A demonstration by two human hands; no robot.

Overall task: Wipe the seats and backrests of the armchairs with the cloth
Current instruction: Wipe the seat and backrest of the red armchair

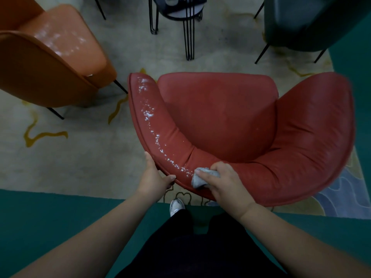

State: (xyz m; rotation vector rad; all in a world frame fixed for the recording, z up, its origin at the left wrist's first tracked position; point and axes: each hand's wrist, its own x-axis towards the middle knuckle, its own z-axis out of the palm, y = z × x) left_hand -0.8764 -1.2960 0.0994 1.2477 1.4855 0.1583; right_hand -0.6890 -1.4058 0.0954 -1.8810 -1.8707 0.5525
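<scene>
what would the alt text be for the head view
A person's right hand presses a grey cloth on the red armchair backrest, beside a trail of white specks; the left hand grips the rim. An orange armchair stands nearby.

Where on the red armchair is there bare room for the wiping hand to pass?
The red armchair's seat lies bare between both arms, and its right arm looks clean. The left arm is strewn with white specks. The near rim is crowded: left hand grips it, right hand presses the grey cloth.
</scene>
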